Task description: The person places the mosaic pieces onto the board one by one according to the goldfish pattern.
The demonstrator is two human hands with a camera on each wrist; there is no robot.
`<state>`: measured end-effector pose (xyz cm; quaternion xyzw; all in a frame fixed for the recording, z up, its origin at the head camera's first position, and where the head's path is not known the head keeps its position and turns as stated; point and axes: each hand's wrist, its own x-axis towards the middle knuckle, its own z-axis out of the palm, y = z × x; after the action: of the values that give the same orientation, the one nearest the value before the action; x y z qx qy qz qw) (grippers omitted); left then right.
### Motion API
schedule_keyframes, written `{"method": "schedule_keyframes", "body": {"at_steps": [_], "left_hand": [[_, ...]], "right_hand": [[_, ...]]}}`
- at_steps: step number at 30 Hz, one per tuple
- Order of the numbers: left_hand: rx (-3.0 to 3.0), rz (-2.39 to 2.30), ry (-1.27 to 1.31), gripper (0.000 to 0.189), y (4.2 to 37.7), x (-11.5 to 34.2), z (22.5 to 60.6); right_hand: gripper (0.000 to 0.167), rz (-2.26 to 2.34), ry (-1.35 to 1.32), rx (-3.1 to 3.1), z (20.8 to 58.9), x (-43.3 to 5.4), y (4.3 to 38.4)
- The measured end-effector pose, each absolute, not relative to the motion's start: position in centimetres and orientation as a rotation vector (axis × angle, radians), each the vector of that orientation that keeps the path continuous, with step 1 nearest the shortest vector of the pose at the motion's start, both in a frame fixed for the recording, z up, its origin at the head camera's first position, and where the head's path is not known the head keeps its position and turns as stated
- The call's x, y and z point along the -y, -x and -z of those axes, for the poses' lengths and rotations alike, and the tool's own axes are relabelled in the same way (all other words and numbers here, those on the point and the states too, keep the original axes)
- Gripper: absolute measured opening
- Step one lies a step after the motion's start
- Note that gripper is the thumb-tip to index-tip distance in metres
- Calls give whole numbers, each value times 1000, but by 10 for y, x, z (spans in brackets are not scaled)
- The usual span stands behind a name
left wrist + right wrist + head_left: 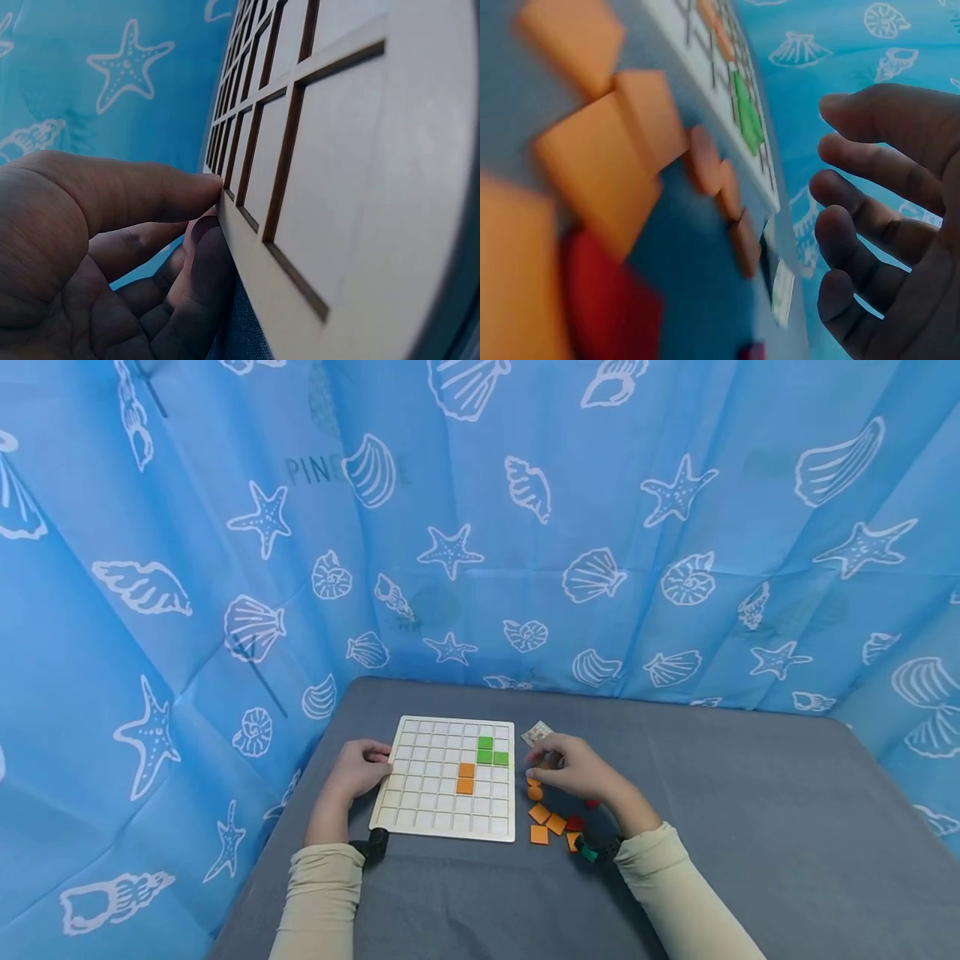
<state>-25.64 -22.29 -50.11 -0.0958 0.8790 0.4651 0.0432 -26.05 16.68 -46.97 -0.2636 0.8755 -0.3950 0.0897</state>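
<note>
A pale wooden grid board lies on the table. Green square tiles and two orange square tiles sit in its cells. At the board's left edge, my left hand pinches the rim; the left wrist view shows the thumb on top and fingers underneath. My right hand is just right of the board, over loose pieces. Its fingers are spread and loosely bent, with nothing between them in the right wrist view. Below it are loose orange tiles, including a round one.
Red pieces lie among the orange ones, partly behind my right wrist. A small patterned card lies beyond my right hand. The grey table extends to the right, and a blue shell-print curtain hangs along its back and left sides.
</note>
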Motion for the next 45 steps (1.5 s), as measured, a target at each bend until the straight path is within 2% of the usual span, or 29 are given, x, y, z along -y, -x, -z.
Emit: {"method": "schedule_keyframes", "body": {"at_steps": [18,31,45], "left_hand": [[-2679,-1443,269,31,254,222,500],[-2676,-1446,270,31,253,223,500],[-2679,-1442,264,31,253,223,501]], "right_hand": [[24,1111,850,-2524,486,-203,217],[31,1100,778,-2524,488,-208,210],[30,1103,749,-2519,491,-205,211]]}}
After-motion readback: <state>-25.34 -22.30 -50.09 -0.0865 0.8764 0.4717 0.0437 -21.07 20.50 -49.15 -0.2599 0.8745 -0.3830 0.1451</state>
